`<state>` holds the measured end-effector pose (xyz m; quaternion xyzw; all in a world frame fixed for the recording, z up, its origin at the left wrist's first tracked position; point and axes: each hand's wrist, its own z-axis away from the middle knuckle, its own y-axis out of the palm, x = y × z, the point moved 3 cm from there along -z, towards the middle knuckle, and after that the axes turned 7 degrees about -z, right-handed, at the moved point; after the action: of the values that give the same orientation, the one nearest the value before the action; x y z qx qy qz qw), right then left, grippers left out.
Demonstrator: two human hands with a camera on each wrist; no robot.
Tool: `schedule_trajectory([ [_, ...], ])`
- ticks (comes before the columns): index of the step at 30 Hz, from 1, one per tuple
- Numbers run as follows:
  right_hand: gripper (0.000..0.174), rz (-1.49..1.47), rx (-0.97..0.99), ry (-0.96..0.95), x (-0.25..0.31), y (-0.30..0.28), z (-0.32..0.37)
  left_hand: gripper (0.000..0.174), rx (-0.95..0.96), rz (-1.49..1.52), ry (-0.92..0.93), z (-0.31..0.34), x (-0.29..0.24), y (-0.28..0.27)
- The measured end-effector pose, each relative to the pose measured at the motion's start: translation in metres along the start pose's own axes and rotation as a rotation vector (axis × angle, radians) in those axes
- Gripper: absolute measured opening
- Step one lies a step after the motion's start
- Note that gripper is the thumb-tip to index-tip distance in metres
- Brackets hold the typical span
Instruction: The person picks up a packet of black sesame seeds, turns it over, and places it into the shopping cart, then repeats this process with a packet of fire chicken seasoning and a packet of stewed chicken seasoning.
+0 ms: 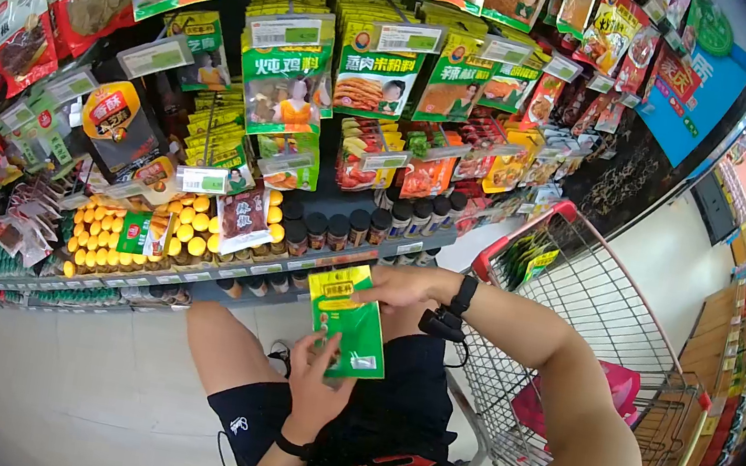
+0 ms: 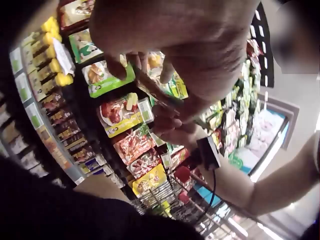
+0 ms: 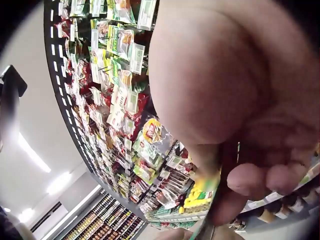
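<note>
A green seasoning packet (image 1: pixel 346 319) with yellow print is held flat in front of my body, in the head view's centre. My left hand (image 1: pixel 311 388) grips its lower edge from below, thumb on the face. My right hand (image 1: pixel 403 288) pinches the packet's upper right corner. The left wrist view shows the packet edge-on (image 2: pixel 159 95) between the fingers of both hands. In the right wrist view my right hand's curled fingers (image 3: pixel 255 182) fill the frame, with the packet edge (image 3: pixel 212 222) below them.
A store shelf wall (image 1: pixel 319 80) hung with seasoning packets stands ahead, with yellow-capped jars (image 1: pixel 137 232) and dark-capped bottles (image 1: pixel 365 222) on a ledge. A red-handled wire trolley (image 1: pixel 592 314) stands at my right. Tiled floor (image 1: pixel 62 379) lies to the left.
</note>
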<state>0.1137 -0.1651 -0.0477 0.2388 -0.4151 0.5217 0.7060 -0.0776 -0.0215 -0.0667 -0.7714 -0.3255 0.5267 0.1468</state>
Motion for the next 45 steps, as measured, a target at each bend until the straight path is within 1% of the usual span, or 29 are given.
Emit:
schedule_trajectory([
  [3,0.042,0.157,0.016,-0.174,-0.012,-0.01,-0.012,0.075,-0.095,0.09,-0.044,-0.003,0.009,-0.008],
  [4,0.044,0.38,0.251,-0.119,-0.009,-0.013,-0.01,0.075,-0.078,0.404,-0.175,-0.001,0.018,-0.008],
  [6,0.044,0.232,0.284,-0.265,-0.004,0.0,-0.008,0.076,-0.023,1.028,-0.441,0.01,0.035,0.003],
  [7,0.044,0.157,0.3,-0.338,-0.003,0.007,-0.006,0.069,0.114,1.07,-0.485,0.017,0.046,0.01],
  [8,0.041,0.243,0.248,-0.296,-0.007,0.007,-0.008,0.061,0.253,1.107,-0.524,0.024,0.061,0.018],
  [9,0.04,0.279,0.24,-0.282,-0.005,0.008,-0.009,0.054,0.397,1.139,-0.562,0.029,0.069,0.024],
  [12,0.038,0.381,0.213,-0.236,0.005,0.015,-0.011,0.028,0.571,0.804,-0.561,0.038,0.077,0.038],
  [15,0.049,0.497,-0.117,-0.235,0.011,0.01,-0.01,0.014,0.288,0.805,-0.474,0.033,0.069,0.046],
  [17,0.062,0.536,-0.31,-0.336,0.011,0.009,-0.004,0.018,0.214,0.547,-0.439,0.028,0.071,0.041],
  [19,0.082,0.572,-0.502,-0.435,0.011,0.006,0.002,0.022,0.121,0.345,-0.392,0.025,0.07,0.036],
  [20,0.096,0.587,-0.41,-0.326,0.033,0.014,0.017,0.024,0.035,0.216,-0.382,0.02,0.068,0.03],
  [22,0.091,0.524,-0.238,-0.128,0.056,0.021,0.028,0.024,-0.015,0.112,-0.369,0.019,0.077,0.029],
  [23,0.084,0.482,-0.2,-0.241,0.04,0.023,0.019,0.024,-0.035,0.055,-0.375,0.021,0.082,0.029],
  [24,0.078,0.439,-0.154,-0.352,0.037,0.029,0.014,0.027,-0.118,0.11,-0.347,0.02,0.082,0.03],
  [25,0.059,0.605,-0.219,-0.596,0.041,0.032,0.018,0.029,-0.112,0.079,-0.327,0.02,0.084,0.03],
  [26,0.048,0.503,-0.205,-0.519,0.038,0.03,0.014,0.029,-0.117,0.113,-0.283,0.024,0.093,0.039],
  [27,0.038,0.4,-0.185,-0.437,0.032,0.028,0.01,0.027,-0.064,0.125,-0.288,0.024,0.09,0.038],
  [28,0.03,0.26,-0.136,-0.432,0.02,0.022,-0.002,0.026,-0.055,0.222,-0.304,0.023,0.084,0.038],
  [29,0.024,0.126,-0.092,-0.423,0.007,0.018,-0.013,0.024,0.018,0.317,-0.348,0.026,0.082,0.039],
  [30,0.022,0.106,-0.104,-0.395,0.009,0.02,-0.015,0.024,0.082,0.42,-0.377,0.027,0.081,0.042],
  [33,0.02,0.095,-0.149,-0.324,0.024,0.018,-0.005,0.022,0.123,0.637,-0.434,0.03,0.077,0.049],
  [34,0.02,0.108,-0.154,-0.306,0.027,0.019,-0.003,0.024,0.205,0.639,-0.479,0.033,0.081,0.05],
  [36,0.02,0.14,-0.195,-0.307,0.042,0.02,0.009,0.024,0.137,0.787,-0.45,0.027,0.074,0.048],
  [37,0.021,0.134,-0.25,-0.34,0.051,0.019,0.017,0.025,0.106,0.859,-0.435,0.026,0.071,0.046],
  [39,0.022,0.128,-0.375,-0.406,0.069,0.006,0.037,0.027,0.086,0.809,-0.459,0.029,0.082,0.051],
  [40,0.021,0.105,-0.412,-0.477,0.077,-0.004,0.05,0.028,0.085,0.789,-0.468,0.032,0.086,0.055],
  [41,0.021,0.083,-0.46,-0.545,0.084,-0.017,0.066,0.028,0.078,0.773,-0.531,0.032,0.086,0.054],
  [43,0.018,-0.087,-0.552,-0.657,0.098,-0.039,0.104,0.028,0.088,0.742,-0.653,0.032,0.086,0.052],
  [45,0.017,-0.143,-0.774,-0.748,0.1,-0.063,0.146,0.031,0.078,0.712,-0.569,0.036,0.102,0.064],
])
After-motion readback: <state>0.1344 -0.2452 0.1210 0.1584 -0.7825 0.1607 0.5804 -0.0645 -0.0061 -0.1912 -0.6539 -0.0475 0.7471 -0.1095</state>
